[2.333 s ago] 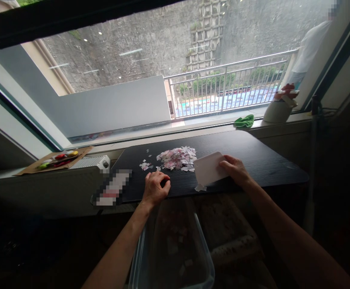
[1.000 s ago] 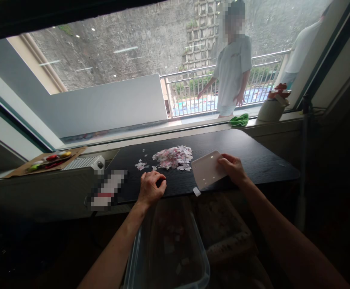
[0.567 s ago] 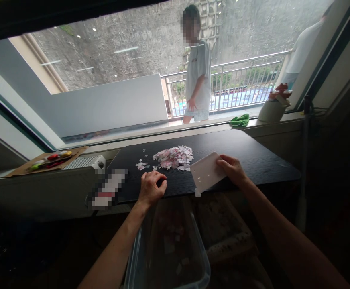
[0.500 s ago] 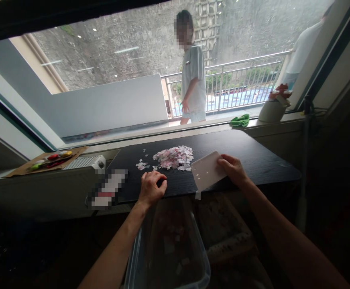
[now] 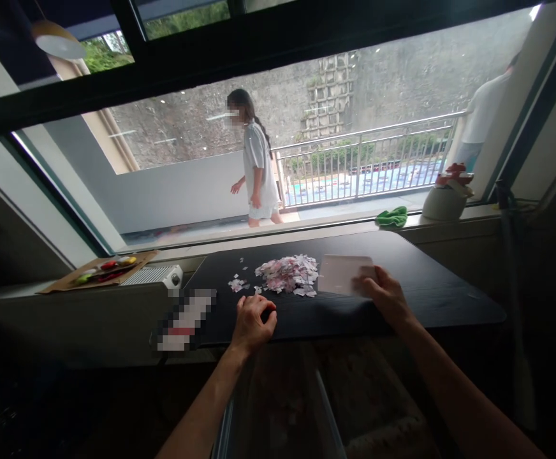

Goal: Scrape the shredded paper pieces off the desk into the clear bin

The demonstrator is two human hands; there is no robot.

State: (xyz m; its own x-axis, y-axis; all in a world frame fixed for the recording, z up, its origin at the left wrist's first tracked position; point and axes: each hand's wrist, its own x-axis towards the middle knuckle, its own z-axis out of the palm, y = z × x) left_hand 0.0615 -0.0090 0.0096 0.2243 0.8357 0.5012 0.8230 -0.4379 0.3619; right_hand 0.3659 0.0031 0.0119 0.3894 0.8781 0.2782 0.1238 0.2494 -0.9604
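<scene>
Card [image 5: 342,271], pinched in my right hand [image 5: 390,296], has swung beside the paper pile [image 5: 287,275], apparently within reach; left hand [image 5: 254,320] half-open, nothing visible.

Daylight comes through the window [image 5: 316,137], with pale reflections streaking it and a sheen on the dark desk [image 5: 412,280]. The lower part sinks into near-black shadow, dimming the tub [image 5: 329,411]. The right hand [image 5: 371,280] and card [image 5: 338,273] show motion blur; wide-angle stretching skews the edges.

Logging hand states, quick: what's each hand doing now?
Left hand: half-open, fingers loosely curled, nothing visible in it.
Right hand: closed, holding the pale card.
</scene>
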